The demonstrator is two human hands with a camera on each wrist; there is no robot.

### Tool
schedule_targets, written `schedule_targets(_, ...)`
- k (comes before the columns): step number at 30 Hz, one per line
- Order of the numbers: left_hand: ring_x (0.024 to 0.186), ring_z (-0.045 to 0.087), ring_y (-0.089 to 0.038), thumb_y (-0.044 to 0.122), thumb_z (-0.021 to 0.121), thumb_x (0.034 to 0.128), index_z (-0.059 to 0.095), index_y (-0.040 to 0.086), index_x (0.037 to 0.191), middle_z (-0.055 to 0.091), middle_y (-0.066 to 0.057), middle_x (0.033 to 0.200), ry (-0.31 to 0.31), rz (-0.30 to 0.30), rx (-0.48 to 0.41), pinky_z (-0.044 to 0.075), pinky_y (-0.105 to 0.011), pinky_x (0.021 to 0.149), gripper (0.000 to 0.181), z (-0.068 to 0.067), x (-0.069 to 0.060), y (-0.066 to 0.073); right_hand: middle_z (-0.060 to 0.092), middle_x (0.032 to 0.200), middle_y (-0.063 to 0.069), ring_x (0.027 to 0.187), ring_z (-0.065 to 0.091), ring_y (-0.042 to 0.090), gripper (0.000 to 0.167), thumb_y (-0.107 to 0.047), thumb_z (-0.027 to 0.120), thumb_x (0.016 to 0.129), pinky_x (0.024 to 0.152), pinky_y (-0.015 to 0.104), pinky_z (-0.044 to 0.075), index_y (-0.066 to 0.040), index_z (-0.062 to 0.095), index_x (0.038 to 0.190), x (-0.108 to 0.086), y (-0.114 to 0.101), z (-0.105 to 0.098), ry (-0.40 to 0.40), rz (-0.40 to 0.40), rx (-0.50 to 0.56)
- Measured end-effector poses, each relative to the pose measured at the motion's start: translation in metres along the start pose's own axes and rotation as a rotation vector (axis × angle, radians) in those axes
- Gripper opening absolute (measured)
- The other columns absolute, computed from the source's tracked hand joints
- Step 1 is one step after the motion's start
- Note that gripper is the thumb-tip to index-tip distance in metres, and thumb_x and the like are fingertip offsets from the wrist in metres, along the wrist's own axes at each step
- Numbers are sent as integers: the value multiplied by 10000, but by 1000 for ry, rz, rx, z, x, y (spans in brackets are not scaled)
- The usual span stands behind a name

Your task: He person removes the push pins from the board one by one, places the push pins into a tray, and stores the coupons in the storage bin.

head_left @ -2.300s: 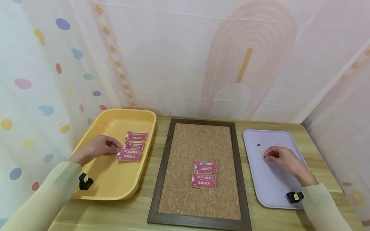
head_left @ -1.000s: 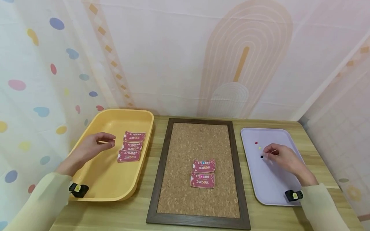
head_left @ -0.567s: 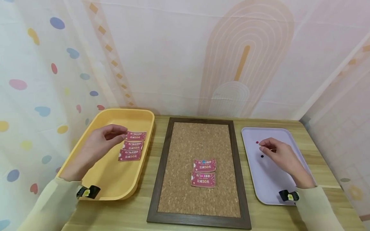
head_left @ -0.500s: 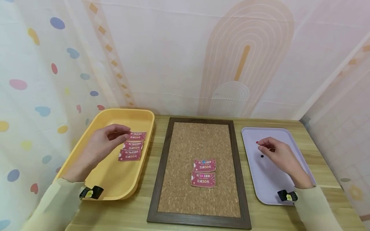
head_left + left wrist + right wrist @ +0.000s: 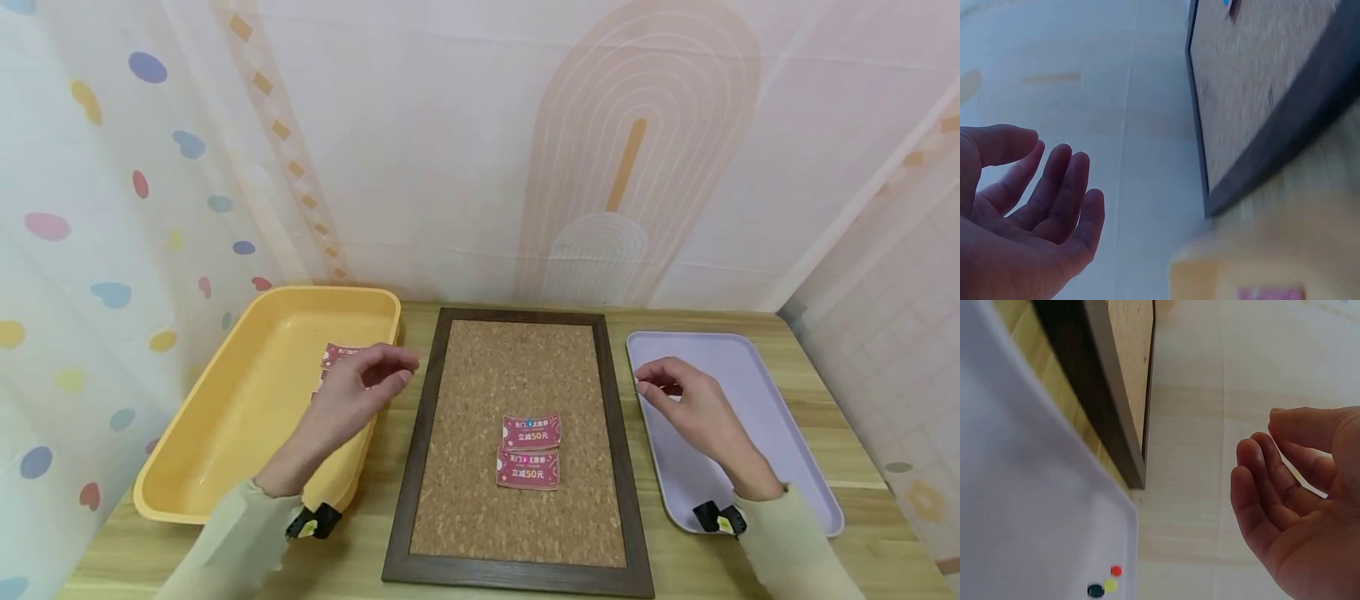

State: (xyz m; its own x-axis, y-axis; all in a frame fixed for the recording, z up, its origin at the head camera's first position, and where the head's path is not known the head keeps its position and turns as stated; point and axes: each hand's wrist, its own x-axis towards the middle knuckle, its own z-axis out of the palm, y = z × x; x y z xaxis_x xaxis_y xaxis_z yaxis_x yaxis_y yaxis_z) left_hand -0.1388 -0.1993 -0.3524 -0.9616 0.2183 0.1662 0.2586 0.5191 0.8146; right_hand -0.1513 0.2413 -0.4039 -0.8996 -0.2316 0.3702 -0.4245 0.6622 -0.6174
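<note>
My left hand (image 5: 348,400) hovers at the right rim of the yellow tray (image 5: 142,492), beside the cork board (image 5: 525,367). In the left wrist view its fingers curve loosely around nothing. Partly covered by that hand, pink coupons (image 5: 339,354) lie in the tray. My right hand (image 5: 693,408) is over the left edge of the lilac tray (image 5: 750,467); the right wrist view has its fingers gently bent, with nothing between them. A red pin (image 5: 1116,570), a yellow pin (image 5: 1110,585) and a black pin (image 5: 1095,590) lie on the lilac tray.
Two coupons sit on the cork, the upper coupon (image 5: 532,433) with a blue pin and the lower coupon (image 5: 528,472) with a pink pin. A dark wooden frame (image 5: 517,575) borders the board. Behind the wooden table (image 5: 420,333) hangs a patterned curtain (image 5: 465,150).
The left hand put a coupon down in the yellow tray and the right hand let go of the black pin. Both hands have since moved inward, toward the cork board.
</note>
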Motion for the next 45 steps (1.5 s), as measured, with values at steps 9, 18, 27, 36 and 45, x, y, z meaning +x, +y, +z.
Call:
schedule_targets(9,1010,658,-213,70,670,999,705,45,1181,711,-117,1154,-65,-34,-120,549,-270,849,186,41,6,5,708,912,-8,827,639,74,88,-16,719,955,774,259,553,-52,715,1035,3,-14,13,-38,-12,59)
schedule_targets(18,1035,680,-257,17,655,990,679,21,1202,688,-191,1188,-135,-63,-201,565,-299,826,213,70,8,1,738,970,-5,854,669,115,88,-47,701,981,742,269,540,-52,735,1062,4,-25,22,-112,33,123)
schedule_targets(27,1128,658,-336,-5,651,980,630,-53,1254,646,-236,1253,-163,-83,-213,553,-436,951,280,91,9,-7,742,1029,21,867,659,121,102,-48,685,993,739,269,552,-59,737,1080,3,-36,36,-181,51,183)
schedule_targets(36,1188,625,-335,30,629,992,569,-42,1343,590,-218,1317,-231,-161,-269,540,-433,978,363,102,12,-13,750,1102,34,880,675,142,152,-83,664,1013,734,273,553,-40,746,1133,6,-42,45,-276,23,196)
schedule_targets(45,1124,626,-300,3,633,954,551,-42,1379,612,-202,1274,-231,-236,-286,554,-400,925,436,112,15,-20,748,1104,92,894,660,120,158,-100,670,1014,741,276,555,-29,743,1134,13,-47,53,-331,12,207)
